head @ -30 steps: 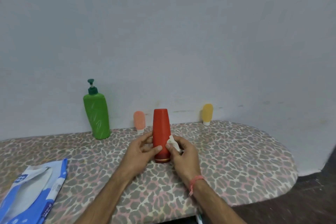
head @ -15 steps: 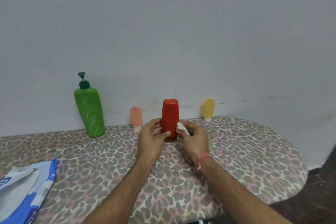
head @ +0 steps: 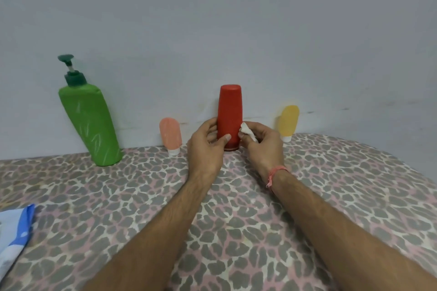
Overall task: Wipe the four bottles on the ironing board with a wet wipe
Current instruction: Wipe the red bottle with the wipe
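Both my hands on the red bottle (head: 229,116).
My left hand (head: 206,146) grips its lower body; my right hand (head: 262,143) pinches a balled wet wipe (head: 247,130) against its right side.

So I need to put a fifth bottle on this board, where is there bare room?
The widest bare patch of the ironing board is the rounded end right of the right hand, in front of the yellow bottle. Also free: the stretch between the wipes pack and the left forearm. The back row by the wall is crowded, especially around the red bottle.
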